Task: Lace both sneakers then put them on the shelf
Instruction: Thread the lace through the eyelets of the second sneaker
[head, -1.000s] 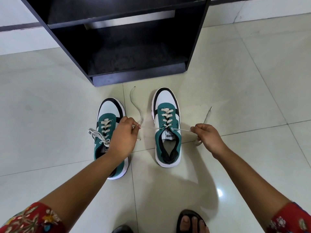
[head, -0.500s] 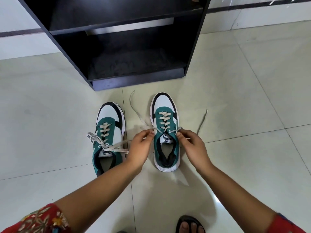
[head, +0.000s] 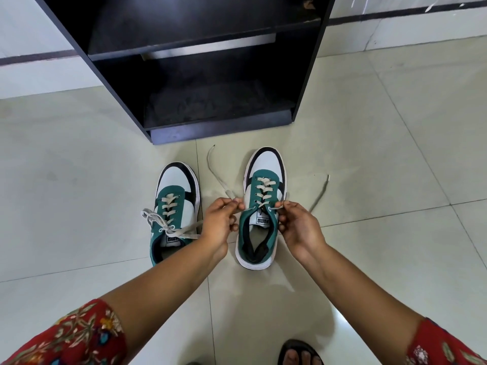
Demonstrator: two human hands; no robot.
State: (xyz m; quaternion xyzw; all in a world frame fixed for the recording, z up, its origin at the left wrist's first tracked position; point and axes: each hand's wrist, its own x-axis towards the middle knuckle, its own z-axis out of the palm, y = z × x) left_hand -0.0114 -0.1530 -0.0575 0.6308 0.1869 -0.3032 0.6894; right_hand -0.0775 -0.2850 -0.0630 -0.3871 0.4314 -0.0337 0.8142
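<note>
- Our left hand (head: 218,225) pinches one end of the lace (head: 264,189) at the right sneaker (head: 259,233), fingers closed on it.
- Our right hand (head: 299,227) pinches the other end at the top eyelet.
- The left sneaker (head: 175,204), already tied, stands beside it on the tiled floor (head: 79,180).
- Both sneakers point toward the black shelf (head: 221,130), just in front of it.
</note>
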